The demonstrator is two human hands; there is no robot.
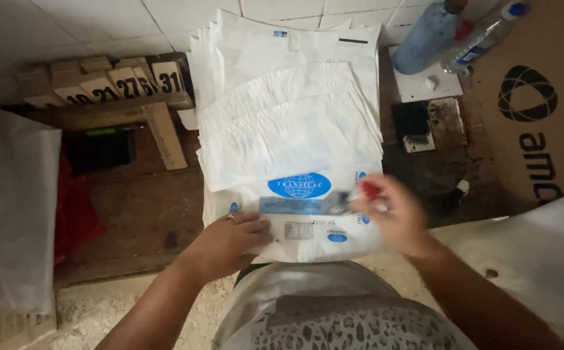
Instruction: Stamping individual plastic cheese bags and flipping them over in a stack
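Head view: left hand [227,240] flat on bag [308,214] edge; right hand [392,217] pinches red-tipped tool [359,194].

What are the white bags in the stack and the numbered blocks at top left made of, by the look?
White bags: likely thin plastic film, slightly glossy; wrinkled, limp, semi-translucent edges, blue print on the top one. The left hand presses on it.
Numbered blocks: apparently unfinished wood, matte tan, with dark painted digits on square-cut faces.

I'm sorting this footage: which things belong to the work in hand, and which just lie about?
In use: left hand on the top white printed plastic bag; right hand holding a small red-tipped object, blurred.
Lying about: numbered wooden blocks, clear plastic bottle, brown cardboard box.
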